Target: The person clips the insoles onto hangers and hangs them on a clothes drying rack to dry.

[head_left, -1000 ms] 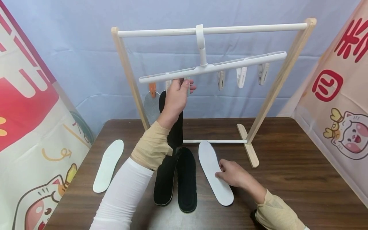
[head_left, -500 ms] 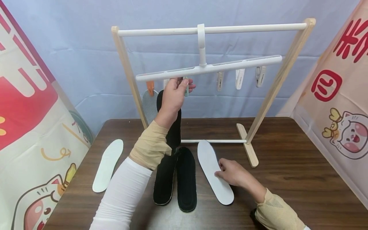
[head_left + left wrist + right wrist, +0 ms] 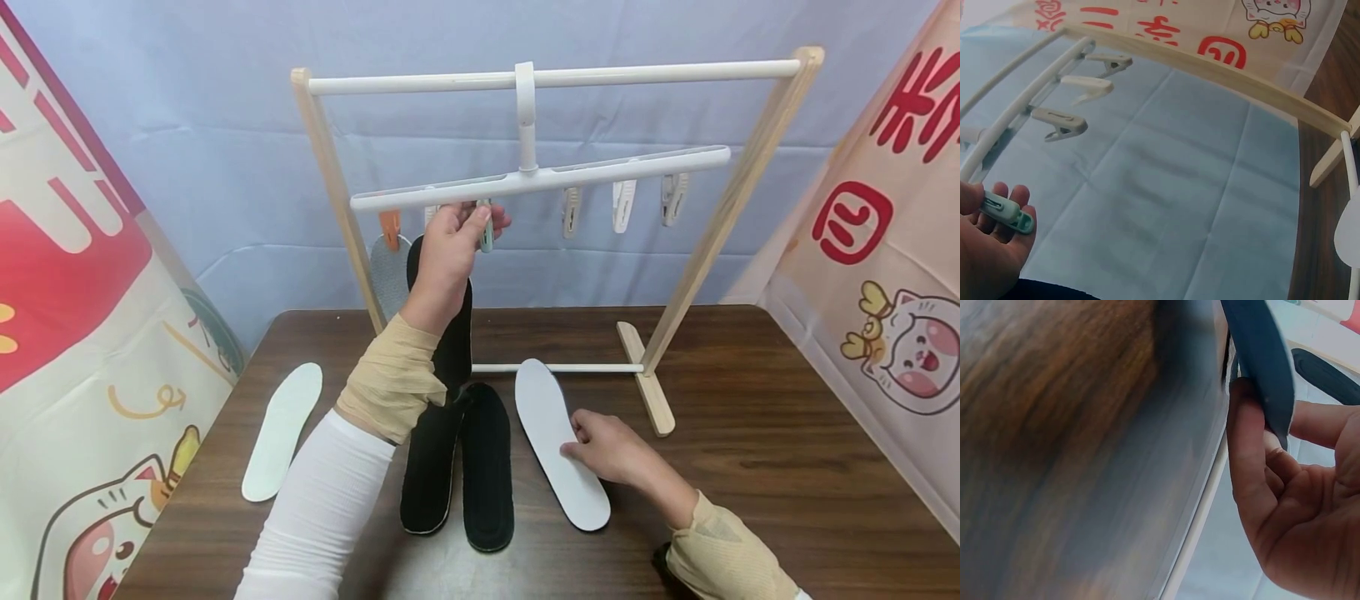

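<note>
My left hand [image 3: 447, 254] pinches a pale green clip [image 3: 487, 237] under the white hanger bar [image 3: 600, 173]; in the left wrist view the clip [image 3: 1007, 211] lies between thumb and fingers. To its left an orange clip [image 3: 390, 230] holds a grey insole [image 3: 388, 279]. A black insole [image 3: 456, 346] hangs behind the left wrist, its top partly hidden. My right hand [image 3: 611, 448] pinches the edge of a white insole [image 3: 551, 433] just over the table; the right wrist view shows its dark underside [image 3: 1266, 369] between thumb and fingers.
Two black insoles [image 3: 487, 475] lie mid-table, and a pale insole [image 3: 281, 433] lies at left. Several white clips [image 3: 623, 206] hang from the hanger's right half. The wooden rack [image 3: 720, 225] stands at the back, its foot [image 3: 647, 379] on the table.
The hanger has shifted slightly left, with its right end lower. My left hand has moved slightly left with the clip. The white insole's far end has risen a little in my right hand.
</note>
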### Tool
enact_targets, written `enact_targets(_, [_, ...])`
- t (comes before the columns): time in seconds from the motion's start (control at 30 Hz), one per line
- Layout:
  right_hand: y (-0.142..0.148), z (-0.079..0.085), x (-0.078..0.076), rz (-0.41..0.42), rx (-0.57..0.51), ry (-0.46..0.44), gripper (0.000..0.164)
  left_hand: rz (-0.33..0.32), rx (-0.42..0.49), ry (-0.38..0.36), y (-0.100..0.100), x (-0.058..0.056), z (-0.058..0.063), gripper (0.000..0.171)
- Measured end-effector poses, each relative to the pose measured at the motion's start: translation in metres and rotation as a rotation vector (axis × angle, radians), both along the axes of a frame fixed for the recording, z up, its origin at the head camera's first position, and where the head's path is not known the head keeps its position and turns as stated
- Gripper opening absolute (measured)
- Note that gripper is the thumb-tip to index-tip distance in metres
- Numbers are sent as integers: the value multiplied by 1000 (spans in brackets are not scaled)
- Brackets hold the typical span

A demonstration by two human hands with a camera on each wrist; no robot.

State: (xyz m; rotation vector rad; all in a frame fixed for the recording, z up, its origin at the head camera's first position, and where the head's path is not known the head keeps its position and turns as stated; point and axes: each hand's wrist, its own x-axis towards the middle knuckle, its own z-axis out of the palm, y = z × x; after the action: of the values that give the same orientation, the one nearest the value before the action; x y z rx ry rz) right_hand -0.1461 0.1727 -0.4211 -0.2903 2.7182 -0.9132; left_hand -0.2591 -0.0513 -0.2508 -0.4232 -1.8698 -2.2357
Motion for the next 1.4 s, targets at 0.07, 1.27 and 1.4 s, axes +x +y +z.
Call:
enact_targets(0.07, [0, 1, 0, 1, -6, 0, 21, 0, -1, 1, 0, 0, 0, 21])
enact_targets(1.27, [-8, 25, -4, 55, -46, 111, 27, 24, -69, 24, -2, 5, -1, 20])
enact_targets(1.4, [-9, 28, -3, 60, -45, 127, 28, 25, -70, 21, -2, 6, -1, 20])
